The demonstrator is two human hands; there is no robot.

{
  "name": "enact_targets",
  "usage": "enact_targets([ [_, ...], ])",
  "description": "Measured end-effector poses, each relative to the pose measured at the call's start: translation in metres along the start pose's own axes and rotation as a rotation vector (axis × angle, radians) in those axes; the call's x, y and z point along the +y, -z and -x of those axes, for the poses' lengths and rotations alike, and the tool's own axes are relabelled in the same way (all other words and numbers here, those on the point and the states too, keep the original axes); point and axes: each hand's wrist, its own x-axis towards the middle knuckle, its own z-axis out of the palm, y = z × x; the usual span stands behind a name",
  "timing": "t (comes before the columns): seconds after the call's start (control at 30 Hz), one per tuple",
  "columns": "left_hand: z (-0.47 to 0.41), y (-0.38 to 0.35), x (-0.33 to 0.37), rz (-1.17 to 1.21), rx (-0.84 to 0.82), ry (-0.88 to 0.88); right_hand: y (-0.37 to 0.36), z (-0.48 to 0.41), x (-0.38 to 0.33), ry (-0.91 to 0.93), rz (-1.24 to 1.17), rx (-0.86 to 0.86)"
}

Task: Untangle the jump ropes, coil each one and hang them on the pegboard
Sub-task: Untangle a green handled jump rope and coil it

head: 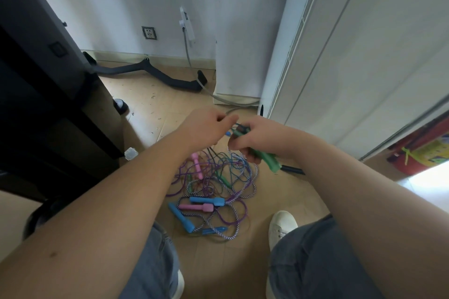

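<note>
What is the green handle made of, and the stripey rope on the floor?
The green handle in the right hand looks like smooth moulded plastic, maybe slightly rubbery: even colour, rounded edges, dull sheen. The stripey rope looks like braided fabric cord, judging by its blue and white twisted pattern.

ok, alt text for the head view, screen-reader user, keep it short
A person's right hand grips a green jump-rope handle while the left hand pinches a cord beside it, both above a tangle of jump ropes with blue handles and pink handles on a tan floor.

Soft, dim daylight, overexposed glare at lower right, dark left side, wide-angle bowing at edges
</note>
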Motion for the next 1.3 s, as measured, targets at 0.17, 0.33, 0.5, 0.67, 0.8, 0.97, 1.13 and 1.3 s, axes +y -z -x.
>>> enact_targets([
  [0.17,-0.001,0.005,-0.009,0.276,0.044,0.103,0.011,0.0,0.013,0.007,-0.041,-0.009],
  [0.33,0.006,-0.007,-0.01,0.321,-0.142,0.116,0.007,0.004,0.015,-0.003,0.068,-0.087],
  [0.5,0.008,-0.012,-0.011,0.277,-0.173,0.088,-0.004,0.002,0.014,-0.029,0.073,-0.137],
  [0.67,0.006,-0.009,-0.012,0.265,-0.103,0.071,-0.004,0.002,0.01,-0.059,0.003,-0.112],
  [0.8,0.006,-0.008,-0.009,0.295,-0.048,0.033,-0.001,0.002,0.008,-0.093,-0.05,-0.119],
  [0.97,0.006,-0.009,-0.004,0.195,0.001,-0.024,-0.003,0.003,0.007,-0.093,-0.036,-0.139],
  [1.13,0.004,-0.007,-0.004,0.313,0.058,0.011,0.0,0.007,0.007,-0.086,-0.097,-0.133],
  [1.3,0.005,-0.005,-0.002,0.383,0.057,0.033,0.005,0.009,0.007,-0.1,-0.213,-0.205],
])
